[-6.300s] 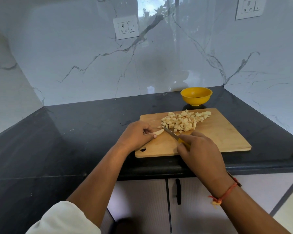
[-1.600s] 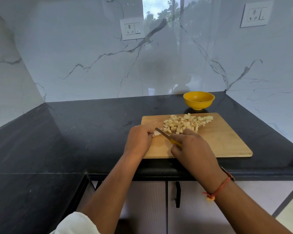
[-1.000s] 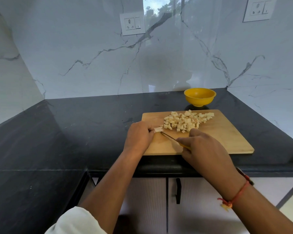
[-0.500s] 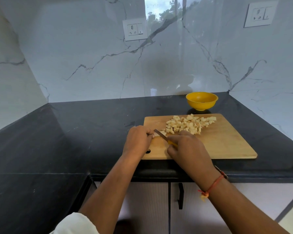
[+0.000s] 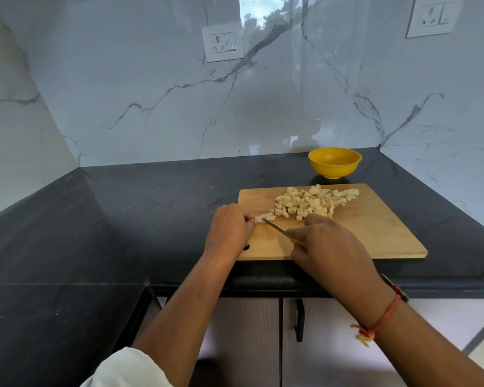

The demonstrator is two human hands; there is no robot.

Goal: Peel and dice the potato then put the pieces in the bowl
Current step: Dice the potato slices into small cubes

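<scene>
Potato dicing on a wooden board, black counter [image 5: 123, 219], head view.

Left hand [image 5: 229, 229]: closed, fingertips pinching the last small potato piece [image 5: 264, 217] against the near-left part of the cutting board [image 5: 375, 233]. Knife [image 5: 274, 227]: thin blade angled toward that piece, tip just beside it; yellow handle gripped in the closed right hand [image 5: 330, 247], which wears a red thread at the wrist. Diced potato [image 5: 313, 202]: pale cubes heaped across the far middle of the board, spreading toward its far right edge. Yellow bowl [image 5: 334, 162]: upright on the counter just beyond the board's far edge, apart from the pile; contents cannot be made out. Marble wall behind, two sockets.
</scene>
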